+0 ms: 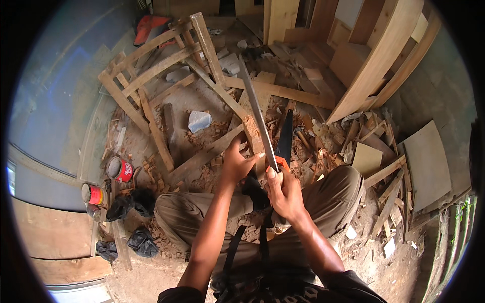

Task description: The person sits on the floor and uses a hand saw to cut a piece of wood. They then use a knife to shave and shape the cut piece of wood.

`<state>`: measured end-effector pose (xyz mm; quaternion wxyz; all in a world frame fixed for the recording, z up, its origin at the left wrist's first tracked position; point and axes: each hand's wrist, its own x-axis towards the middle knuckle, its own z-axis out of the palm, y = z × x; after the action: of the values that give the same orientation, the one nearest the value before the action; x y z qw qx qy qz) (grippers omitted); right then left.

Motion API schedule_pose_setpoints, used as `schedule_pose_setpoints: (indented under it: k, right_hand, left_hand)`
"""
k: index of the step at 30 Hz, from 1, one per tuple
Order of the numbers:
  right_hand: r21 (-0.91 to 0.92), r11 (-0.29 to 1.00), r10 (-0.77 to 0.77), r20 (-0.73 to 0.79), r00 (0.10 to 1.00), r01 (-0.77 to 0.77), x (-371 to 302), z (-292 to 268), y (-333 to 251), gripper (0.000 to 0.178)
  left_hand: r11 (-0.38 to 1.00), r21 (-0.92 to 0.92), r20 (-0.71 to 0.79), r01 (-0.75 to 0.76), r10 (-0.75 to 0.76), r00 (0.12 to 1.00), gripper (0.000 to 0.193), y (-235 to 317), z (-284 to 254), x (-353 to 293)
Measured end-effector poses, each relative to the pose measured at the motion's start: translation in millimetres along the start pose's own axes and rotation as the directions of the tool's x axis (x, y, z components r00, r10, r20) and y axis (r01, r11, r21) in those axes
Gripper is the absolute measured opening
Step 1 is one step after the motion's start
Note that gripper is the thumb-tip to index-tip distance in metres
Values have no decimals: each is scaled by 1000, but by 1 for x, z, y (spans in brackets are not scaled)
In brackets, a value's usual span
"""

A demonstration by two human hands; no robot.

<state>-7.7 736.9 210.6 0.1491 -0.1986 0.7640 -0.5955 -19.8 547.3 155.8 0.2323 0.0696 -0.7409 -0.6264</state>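
My right hand (286,194) is closed round the near end of a long, narrow metal blade (256,103), which looks like a machete. Its grip is hidden in my fist, and the blade points up and away, slightly left. My left hand (237,160) grips the near end of a wooden bar (252,130) that has a rough, chipped face. The blade runs close along the bar's right side; whether they touch I cannot tell. Just beyond my right hand is a handsaw (285,137) with a dark blade and an orange handle, partly hidden by that hand.
Old wooden frames (151,81) lie at far left. A pale stone-like block (200,121) sits among wood chips. Two red cans (120,169) and black plastic bags (143,242) are at left. A wooden cabinet frame (384,55) stands far right, near scrap boards (367,160).
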Motion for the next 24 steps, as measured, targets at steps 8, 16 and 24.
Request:
schedule_pose_setpoints:
  k: [8,16,24]
  right_hand:
    - [-148,984,-119,-122,985,100,5,1,-23,45]
    - [-217,973,-102,-99,990,78,15,2,-22,46]
    - [-228,972,-86,-97,992,61,16,4,-21,47]
  left_hand:
    - [995,100,-16,25,-23,1000,68,7,6,-7]
    - [995,93,-20,32,-30,999,72,2,6,-4]
    - [992,127,-27,6,-3,1000,72,1,6,-5]
